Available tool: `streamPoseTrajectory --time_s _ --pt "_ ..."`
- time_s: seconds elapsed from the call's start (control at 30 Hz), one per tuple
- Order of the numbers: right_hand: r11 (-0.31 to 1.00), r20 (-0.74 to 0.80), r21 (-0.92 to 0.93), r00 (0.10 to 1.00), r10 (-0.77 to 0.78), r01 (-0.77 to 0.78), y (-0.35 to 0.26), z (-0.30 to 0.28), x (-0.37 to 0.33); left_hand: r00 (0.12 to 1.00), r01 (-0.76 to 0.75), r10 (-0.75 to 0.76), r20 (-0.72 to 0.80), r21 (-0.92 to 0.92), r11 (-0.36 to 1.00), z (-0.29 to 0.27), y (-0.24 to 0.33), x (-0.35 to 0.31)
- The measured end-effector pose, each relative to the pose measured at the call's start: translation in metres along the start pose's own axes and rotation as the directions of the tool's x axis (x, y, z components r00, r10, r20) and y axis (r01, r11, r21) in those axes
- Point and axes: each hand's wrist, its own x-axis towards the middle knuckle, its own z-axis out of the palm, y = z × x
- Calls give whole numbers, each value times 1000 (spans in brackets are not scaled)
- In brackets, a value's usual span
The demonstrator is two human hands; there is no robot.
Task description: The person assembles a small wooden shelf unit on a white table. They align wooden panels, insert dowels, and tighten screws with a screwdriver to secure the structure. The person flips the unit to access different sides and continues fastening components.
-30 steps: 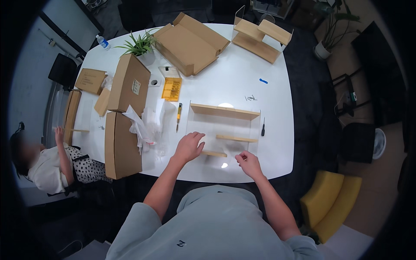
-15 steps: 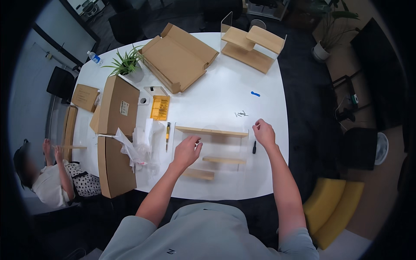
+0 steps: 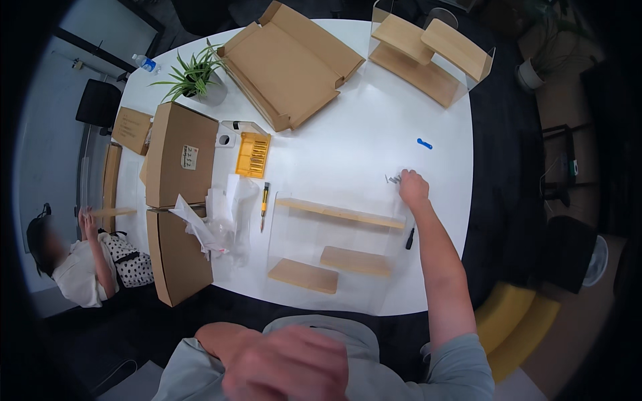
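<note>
My right hand (image 3: pixel 413 188) reaches down to a small heap of metal screws (image 3: pixel 393 178), its fingers bent and drawn together. The fingertips are hidden, so whether a screw is between them does not show. Blurred and close to the camera, my left hand (image 3: pixel 287 364) is raised in front of my body, away from the table. Between us lies a shelf unit with clear panels and pale wooden boards: a long board (image 3: pixel 341 212) and two short boards (image 3: pixel 356 260) (image 3: pixel 303 276). A black screwdriver (image 3: pixel 410 238) rests beside its right side.
A blue tool (image 3: pixel 424 144) lies beyond the screws. Left are a yellow screwdriver (image 3: pixel 265 207), an orange bit case (image 3: pixel 253 155), plastic wrapping (image 3: pixel 217 224) and cardboard boxes (image 3: pixel 180 157). Behind stand another shelf unit (image 3: pixel 428 50), flat cardboard (image 3: pixel 291 63) and a plant (image 3: pixel 194 79). A person (image 3: pixel 83 267) works at left.
My left hand has left the shelf unit and come up toward the camera. My right hand has moved from beside the unit to the screws. The whole view has shifted slightly.
</note>
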Motion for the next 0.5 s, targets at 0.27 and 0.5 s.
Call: streamPoseTrajectory --time_s 0.27,0.5 --pt "998 45 17 997 67 -67 -8 -11 -6 971 -222 227 72 -67 973 -9 27 24" --pt "949 -141 287 974 178 -132 -28 -60 -42 958 -211 242 153 -196 958 -46 34 6"
